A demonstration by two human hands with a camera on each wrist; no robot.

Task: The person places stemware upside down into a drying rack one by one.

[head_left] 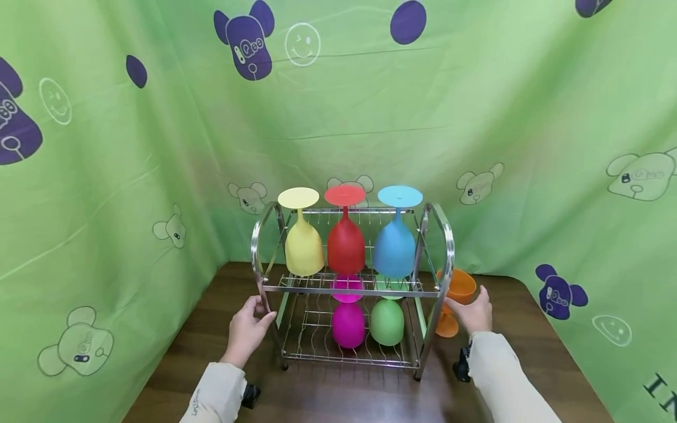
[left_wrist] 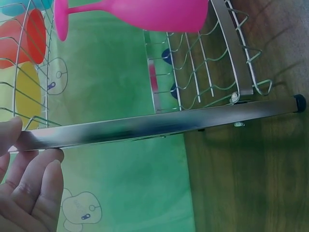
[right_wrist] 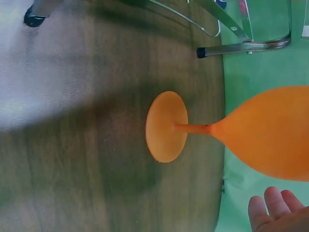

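Note:
A two-tier metal dish rack (head_left: pixel 349 290) stands on the table. My left hand (head_left: pixel 247 329) pinches its left upright, thumb on one side and fingers (left_wrist: pixel 48 186) on the other. Upside down on the top tier are a yellow goblet (head_left: pixel 304 249), a red goblet (head_left: pixel 346 247) and a blue goblet (head_left: pixel 394 249). The lower tier holds a magenta goblet (head_left: pixel 348 326) and a green goblet (head_left: pixel 387 323), also inverted. Right of the rack, an orange goblet (right_wrist: pixel 265 133) stands upright. Beside it is my right hand (head_left: pixel 472 311), fingers extended; whether its thumb touches anything is unclear.
The brown wooden table (head_left: pixel 211 311) carries the rack and the orange goblet. Green printed cloth (head_left: pixel 338 106) hangs behind and along both sides. The rack's foot (left_wrist: pixel 300 103) rests on the table near its left front corner.

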